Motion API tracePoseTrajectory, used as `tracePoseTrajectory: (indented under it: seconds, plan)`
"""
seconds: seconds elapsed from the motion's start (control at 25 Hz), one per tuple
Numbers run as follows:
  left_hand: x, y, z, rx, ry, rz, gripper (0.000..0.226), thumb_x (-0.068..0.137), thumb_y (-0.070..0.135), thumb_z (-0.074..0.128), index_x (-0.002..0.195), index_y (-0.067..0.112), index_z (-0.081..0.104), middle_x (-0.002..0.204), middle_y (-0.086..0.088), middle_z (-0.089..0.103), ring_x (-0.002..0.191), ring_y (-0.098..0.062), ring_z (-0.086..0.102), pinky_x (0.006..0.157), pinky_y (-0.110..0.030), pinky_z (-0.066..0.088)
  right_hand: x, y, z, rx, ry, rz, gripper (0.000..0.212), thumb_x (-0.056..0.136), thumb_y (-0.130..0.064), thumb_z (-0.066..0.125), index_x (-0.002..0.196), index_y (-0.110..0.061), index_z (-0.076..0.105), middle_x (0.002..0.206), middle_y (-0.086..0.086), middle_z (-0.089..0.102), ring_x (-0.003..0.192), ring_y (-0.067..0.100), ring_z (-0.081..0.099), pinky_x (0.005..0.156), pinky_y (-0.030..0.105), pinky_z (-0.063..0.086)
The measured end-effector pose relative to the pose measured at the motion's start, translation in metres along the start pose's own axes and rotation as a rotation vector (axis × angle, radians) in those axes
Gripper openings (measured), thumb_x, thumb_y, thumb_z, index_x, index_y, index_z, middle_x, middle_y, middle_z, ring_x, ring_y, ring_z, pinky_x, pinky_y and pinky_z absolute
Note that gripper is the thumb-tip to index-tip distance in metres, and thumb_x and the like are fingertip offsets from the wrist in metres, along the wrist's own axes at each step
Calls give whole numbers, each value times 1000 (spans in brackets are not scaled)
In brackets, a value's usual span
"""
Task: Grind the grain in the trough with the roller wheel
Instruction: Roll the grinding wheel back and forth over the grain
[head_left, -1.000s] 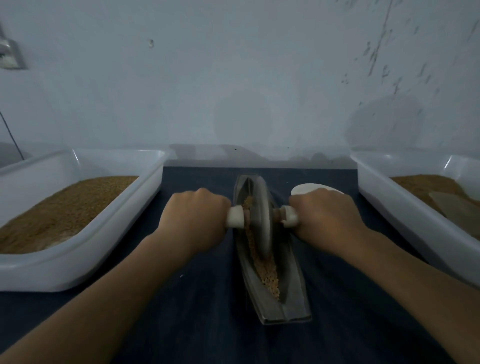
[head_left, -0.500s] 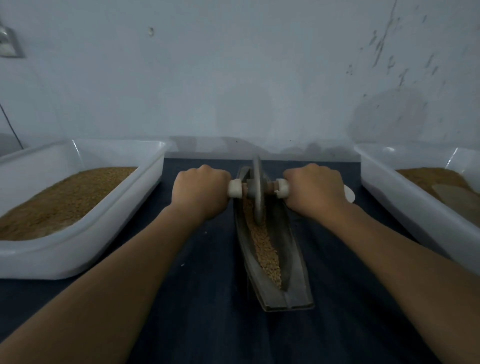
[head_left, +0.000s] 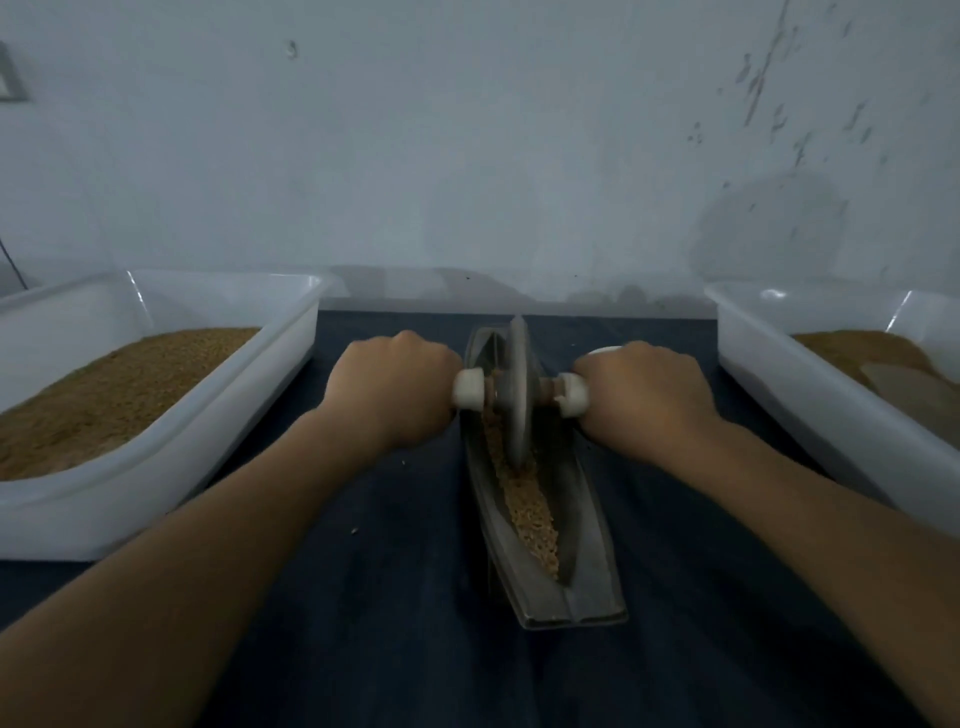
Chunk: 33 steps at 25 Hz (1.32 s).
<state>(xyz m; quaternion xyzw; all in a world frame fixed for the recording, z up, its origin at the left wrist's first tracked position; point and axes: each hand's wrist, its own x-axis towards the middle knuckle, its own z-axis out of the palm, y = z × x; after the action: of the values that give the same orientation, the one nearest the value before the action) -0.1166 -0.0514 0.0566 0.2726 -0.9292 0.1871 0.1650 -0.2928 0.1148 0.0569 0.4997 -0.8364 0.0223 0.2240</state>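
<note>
The roller wheel (head_left: 517, 395) has rolled slightly back from the far end of the trough (head_left: 587, 545) and stands upright in the grain (head_left: 530, 509). The left hand (head_left: 395, 384) and right hand (head_left: 647, 395) each grip a white handle (head_left: 470, 387), fists closed. A left tub (head_left: 218, 441) and a right tub (head_left: 810, 395), both part-filled, flank the trough on dark cloth (head_left: 415, 623).

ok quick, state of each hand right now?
Left hand: closed around the left handle of the roller wheel.
Right hand: closed around the wheel's right handle.
</note>
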Motion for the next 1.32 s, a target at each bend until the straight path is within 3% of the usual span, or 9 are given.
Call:
tracePoseTrajectory:
  seconds: [0.12,0.24,0.44,0.64,0.8,0.96,1.08,1.2,1.32]
  plan:
    - [32,-8,-2,-74,-139,-25,13,85,39,59,94,32,63,81,6,54,71,-20,52,60,-35,38,35,-3,2,44,-59,10,12,84,-37,67,81,-29,59,82,-3,61,73,22,58,61,32,42]
    - [7,-5,-7,-127,-182,2,9,83,41,62,85,34,57,80,8,52,69,-18,50,59,-34,38,17,-1,-4,29,-63,-12,16,82,-39,68,77,-30,56,76,-7,54,65,15,51,54,28,35]
    - [-56,6,-23,55,92,121,41,70,49,71,66,37,32,57,13,30,45,-6,25,43,-21,14,-52,11,-17,-27,-21,-51,28,74,-61,53,65,-36,45,68,-13,50,56,2,38,45,23,19]
    - [-16,8,-11,-29,-30,-35,11,87,40,59,83,31,54,69,8,39,57,-16,39,54,-33,34,-10,-2,-12,1,-23,7,25,81,-45,65,70,-29,48,69,-9,49,58,12,45,51,26,30]
    - [-2,8,-8,-13,-4,-101,7,89,34,57,88,27,58,68,6,37,53,-15,32,54,-33,30,17,-5,-8,42,-88,21,25,83,-39,69,73,-30,48,76,-6,52,69,19,52,59,30,38]
    - [-48,9,-17,3,94,59,39,77,45,69,68,34,33,60,11,28,47,-8,19,46,-26,16,-38,5,-18,-31,5,-44,34,78,-50,62,64,-30,39,66,-10,45,56,4,36,46,26,21]
    - [-58,14,-34,39,199,123,52,57,44,82,64,35,31,52,13,18,42,-6,8,47,-19,6,-57,11,-27,-41,-46,-47,29,73,-60,53,67,-33,45,66,-13,46,58,5,42,47,27,29]
    - [-36,14,-19,47,102,69,34,73,41,73,69,33,40,58,9,32,45,-11,20,45,-25,15,-38,4,-18,-43,-44,6,26,77,-52,58,69,-29,48,67,-10,48,56,7,40,48,25,26]
    - [6,3,-4,-42,-32,-27,6,87,34,61,89,32,55,84,2,58,63,-19,43,58,-35,35,10,-3,-9,-32,-64,14,20,79,-44,67,73,-28,56,70,-6,51,59,15,45,53,28,32]
